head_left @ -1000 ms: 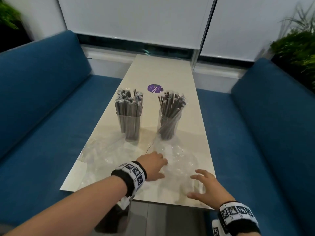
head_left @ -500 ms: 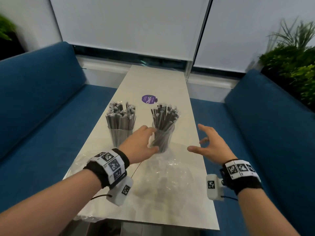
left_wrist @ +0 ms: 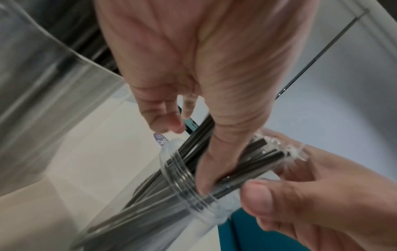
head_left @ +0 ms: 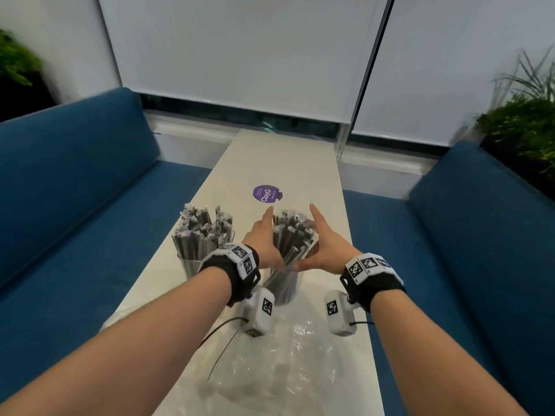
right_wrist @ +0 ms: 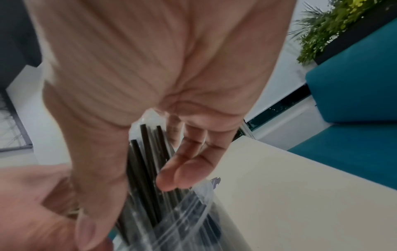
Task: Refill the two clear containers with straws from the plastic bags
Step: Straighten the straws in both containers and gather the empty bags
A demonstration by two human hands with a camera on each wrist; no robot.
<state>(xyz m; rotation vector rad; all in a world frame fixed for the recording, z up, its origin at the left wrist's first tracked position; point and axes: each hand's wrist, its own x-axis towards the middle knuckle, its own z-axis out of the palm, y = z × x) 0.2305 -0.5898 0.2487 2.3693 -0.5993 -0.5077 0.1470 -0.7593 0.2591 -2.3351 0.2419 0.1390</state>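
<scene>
Two clear containers stand on the pale table (head_left: 285, 157), each full of wrapped dark straws. The left container (head_left: 192, 267) stands alone with its straws (head_left: 204, 229) upright. My left hand (head_left: 265, 235) and right hand (head_left: 322, 241) flank the splayed straws (head_left: 292, 232) of the right container (head_left: 283, 288), palms facing in, fingers mostly straight. In the left wrist view my left thumb (left_wrist: 214, 161) lies against the straws (left_wrist: 257, 158) at the container rim (left_wrist: 178, 169). In the right wrist view my right hand (right_wrist: 150, 84) touches the straws (right_wrist: 148, 161).
Crumpled clear plastic bags (head_left: 279, 355) lie on the table's near end under my wrists. A purple round sticker (head_left: 266, 193) sits beyond the containers. Blue sofas (head_left: 75, 190) (head_left: 480, 235) line both sides. A plant (head_left: 522, 124) stands at the far right.
Both hands left the plastic bags at the near edge and moved forward. They now close in on the right container's straws from either side.
</scene>
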